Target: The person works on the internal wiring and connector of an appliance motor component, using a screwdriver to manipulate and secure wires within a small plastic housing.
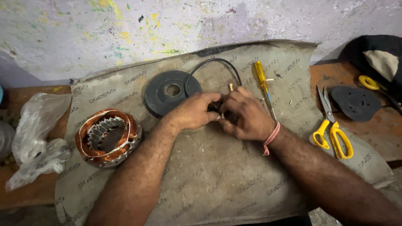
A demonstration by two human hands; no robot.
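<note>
A: Copper-wound stator (108, 138) sits at nine o'clock of the hands, untouched on the grey mat (217, 180).

B: Action's at centre. Left hand (193, 111) and right hand (247, 115) are pressed together, fingertips pinched narrow on the end of the black cable (215, 62), which loops off toward twelve o'clock, just beside the dark round cover (169, 92).

A: Exactly what's between the fingers is hidden.

B: My advice: keep it low, short grip, steady wrists. Yellow screwdriver (263, 81) at one o'clock, scissors (333, 125) at three.
</note>
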